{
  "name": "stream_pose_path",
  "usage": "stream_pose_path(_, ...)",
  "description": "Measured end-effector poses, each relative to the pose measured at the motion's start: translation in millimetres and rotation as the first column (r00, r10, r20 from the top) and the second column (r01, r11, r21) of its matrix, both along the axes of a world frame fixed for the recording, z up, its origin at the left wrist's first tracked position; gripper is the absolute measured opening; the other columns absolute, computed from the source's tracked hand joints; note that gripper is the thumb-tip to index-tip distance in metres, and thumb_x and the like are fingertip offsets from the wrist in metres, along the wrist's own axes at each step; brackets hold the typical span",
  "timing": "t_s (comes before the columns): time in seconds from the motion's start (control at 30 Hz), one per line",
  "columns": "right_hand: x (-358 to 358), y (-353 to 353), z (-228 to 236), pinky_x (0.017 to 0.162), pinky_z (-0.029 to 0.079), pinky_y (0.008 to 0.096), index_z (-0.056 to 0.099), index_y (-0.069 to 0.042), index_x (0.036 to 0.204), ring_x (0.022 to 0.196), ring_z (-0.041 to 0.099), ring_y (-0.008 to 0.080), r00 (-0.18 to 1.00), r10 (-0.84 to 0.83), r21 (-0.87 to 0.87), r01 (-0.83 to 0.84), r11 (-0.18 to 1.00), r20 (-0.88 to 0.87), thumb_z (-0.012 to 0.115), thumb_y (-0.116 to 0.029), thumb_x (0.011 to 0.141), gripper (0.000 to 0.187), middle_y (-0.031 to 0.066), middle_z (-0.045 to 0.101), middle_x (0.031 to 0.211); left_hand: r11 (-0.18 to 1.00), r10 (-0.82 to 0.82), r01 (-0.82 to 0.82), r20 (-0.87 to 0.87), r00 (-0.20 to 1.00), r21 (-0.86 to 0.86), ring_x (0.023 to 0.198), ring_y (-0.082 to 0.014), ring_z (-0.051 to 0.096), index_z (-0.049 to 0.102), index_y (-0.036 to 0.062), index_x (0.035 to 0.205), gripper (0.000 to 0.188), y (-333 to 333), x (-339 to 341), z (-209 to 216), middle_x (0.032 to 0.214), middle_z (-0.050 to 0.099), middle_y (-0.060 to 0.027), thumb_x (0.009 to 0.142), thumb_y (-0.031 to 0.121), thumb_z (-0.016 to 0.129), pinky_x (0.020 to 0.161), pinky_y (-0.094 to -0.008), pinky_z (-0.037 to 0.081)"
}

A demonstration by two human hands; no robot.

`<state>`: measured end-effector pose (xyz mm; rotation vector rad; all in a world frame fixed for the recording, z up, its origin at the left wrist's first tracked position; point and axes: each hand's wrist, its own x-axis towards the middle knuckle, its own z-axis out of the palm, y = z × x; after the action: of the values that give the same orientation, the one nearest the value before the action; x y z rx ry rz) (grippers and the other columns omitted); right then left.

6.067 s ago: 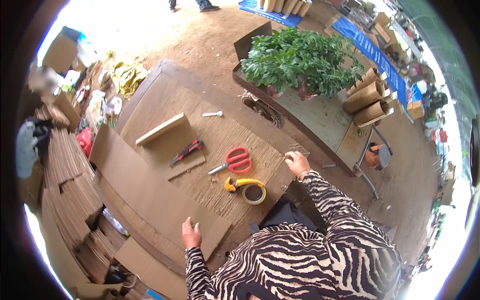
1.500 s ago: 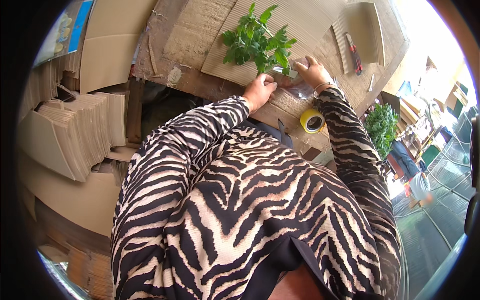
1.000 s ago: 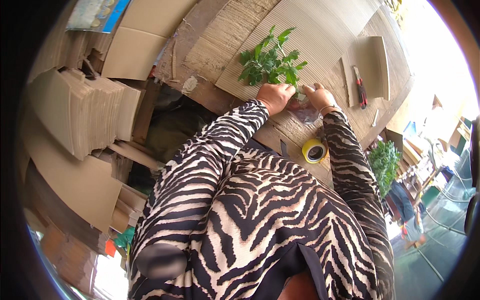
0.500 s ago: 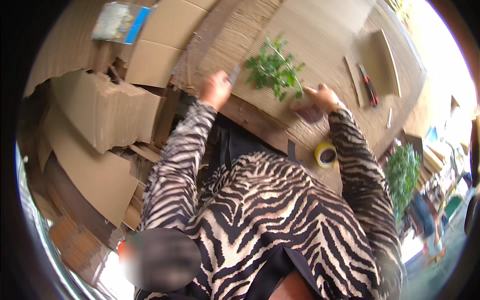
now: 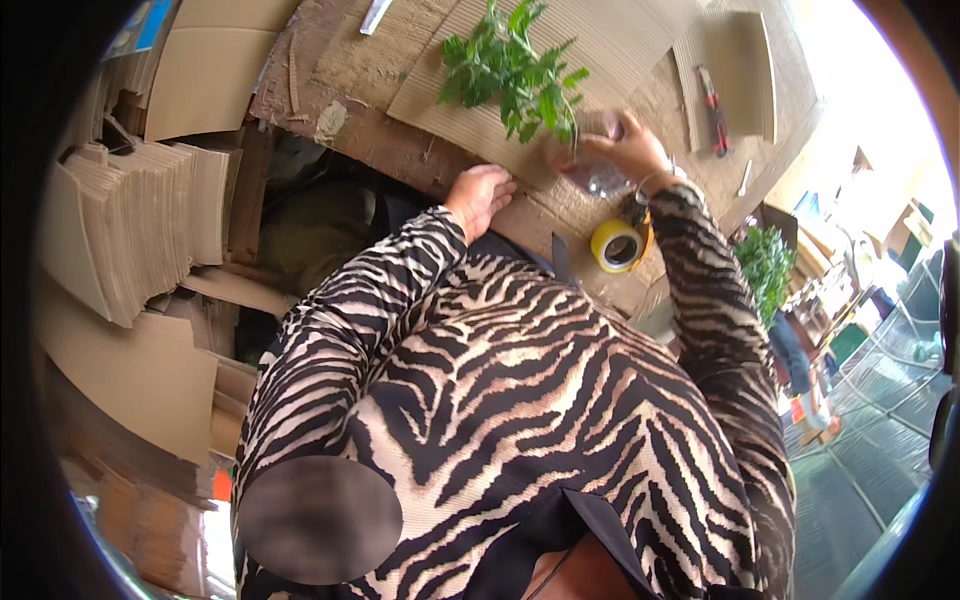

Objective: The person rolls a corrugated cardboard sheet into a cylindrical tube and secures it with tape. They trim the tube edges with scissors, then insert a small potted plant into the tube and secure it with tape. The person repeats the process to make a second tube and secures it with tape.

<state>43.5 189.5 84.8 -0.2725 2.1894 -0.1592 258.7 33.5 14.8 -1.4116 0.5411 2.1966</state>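
My right hand (image 5: 637, 150) is closed round a clear plastic container (image 5: 602, 182), which looks tilted over the table. A leafy green plant sprig (image 5: 512, 75) lies across the corrugated cardboard sheet (image 5: 440, 95), its stem end reaching the container. Whether the stem is inside it I cannot tell. My left hand (image 5: 482, 198) rests at the table's front edge, fingers stretched out and holding nothing. Farther off at the upper left lies a pale, blade-like strip (image 5: 375, 16).
A yellow tape roll (image 5: 616, 246) stands near the front edge, below my right wrist. Red-and-black utility knife (image 5: 714, 112) and a folded cardboard piece (image 5: 745, 75) lie at the right. Stacked cardboard (image 5: 150, 225) fills the left. Another green plant (image 5: 765, 270) is beyond my right arm.
My left hand has let go of the pale blade-like strip and come to the table edge. My right hand still grips the container, now more plainly visible. The view has shifted.
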Motion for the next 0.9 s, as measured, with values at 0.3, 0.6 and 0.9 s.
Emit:
stream_pose_path(0.3,20,3,6,0.104,0.045,0.0432,0.042,-0.004,0.146,0.124,0.054,0.0409,0.993,-0.046,0.057,0.052,0.997,-0.109,0.076,-0.058,0.069,0.1,0.028,0.052,0.136,0.933,0.361,-0.36,-0.046,0.932,0.023,0.094,-0.0246,0.064,0.06,0.0017,0.105,0.016,32,-20,-8,0.1,0.066,-0.0103,0.089,0.005,0.061,0.086,-0.0407,0.052)
stream_pose_path(0.6,29,9,10,0.105,0.045,0.0432,0.042,-0.006,0.146,0.127,0.052,0.0386,0.986,-0.054,0.072,0.066,0.995,-0.155,0.075,-0.056,0.07,0.097,0.0273,0.049,0.139,0.993,0.051,-0.056,-0.041,0.998,-0.108,0.1,-0.018,0.058,0.059,0.0077,0.119,0.024,55,-35,-8,0.113,0.062,-0.0048,0.099,0.02,0.053,0.077,-0.0363,0.055)
stream_pose_path(0.9,24,2,14,0.103,0.047,0.0441,0.04,-0.008,0.148,0.124,0.055,0.0393,0.994,-0.038,0.05,0.043,0.998,-0.1,0.075,-0.058,0.071,0.098,0.0264,0.051,0.137,0.992,0.117,-0.12,-0.1,0.988,-0.029,0.098,-0.0232,0.063,0.056,0.0036,0.119,0.025,45,-35,-6,0.111,0.064,-0.0097,0.101,0.018,0.046,0.085,-0.0397,0.055)
